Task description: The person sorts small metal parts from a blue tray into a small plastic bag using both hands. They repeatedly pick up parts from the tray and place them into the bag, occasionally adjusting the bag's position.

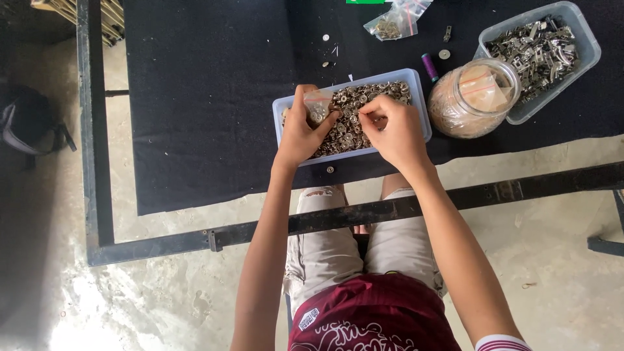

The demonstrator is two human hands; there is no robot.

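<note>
Here the left hand (300, 133) grips a small clear plastic bag (318, 104) over a rectangular translucent tub (419, 97) of round metal fasteners (354, 120), while the right hand (393, 130) pinches one fastener beside it on black cloth (208, 97).

Left hand (300, 130) clenched — right hand (393, 130) pinching

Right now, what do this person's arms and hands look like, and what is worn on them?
Both arms are bare from above the elbow down, slim and long. The left hand and right hand wear no gloves, and no rings, watch or bracelets show. At the right upper arm a dark red sleeve edge with white stripes shows, matching the dark red printed shirt.
</note>
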